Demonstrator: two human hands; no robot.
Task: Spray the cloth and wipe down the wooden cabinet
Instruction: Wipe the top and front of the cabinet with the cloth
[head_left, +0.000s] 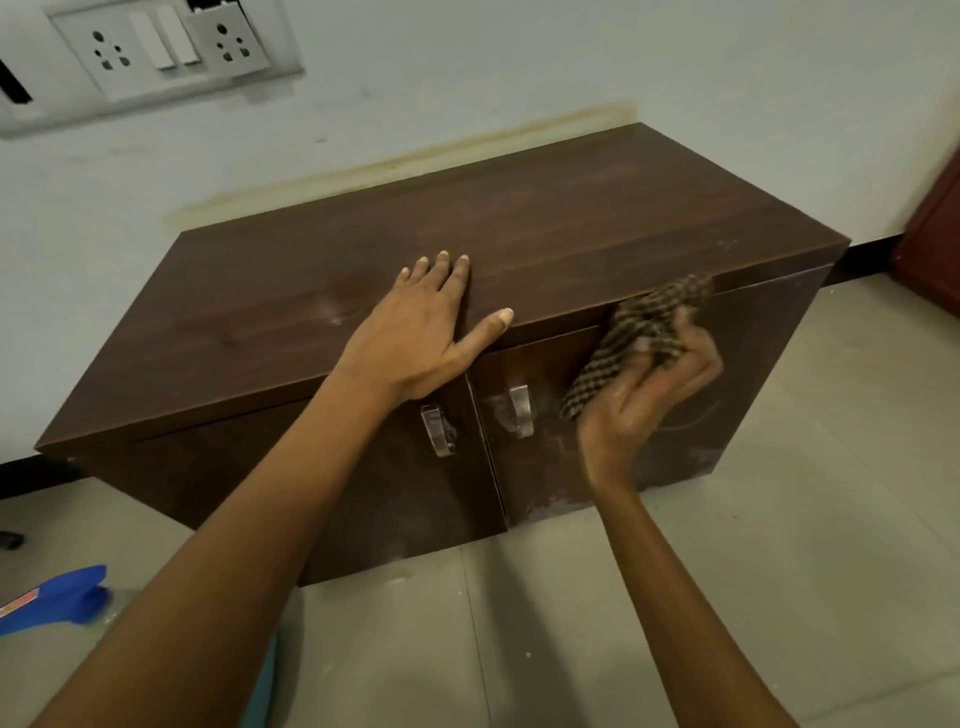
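A low dark wooden cabinet (545, 218) with two doors stands on the floor against the wall. My left hand (421, 332) lies flat on its top near the front edge, fingers straight and thumb spread. My right hand (649, 395) grips a bunched brown checked cloth (644, 332) and holds it against the upper part of the right door, just under the top's edge. Two metal handles (439, 431) sit where the doors meet. Pale smudges mark the right door. At the lower left a blue spray bottle's head (57, 597) shows at the frame edge.
A switch and socket panel (156, 47) is on the wall at the upper left. Grey floor tiles (779, 519) spread in front of and to the right of the cabinet. A reddish wooden piece (935, 234) stands at the far right.
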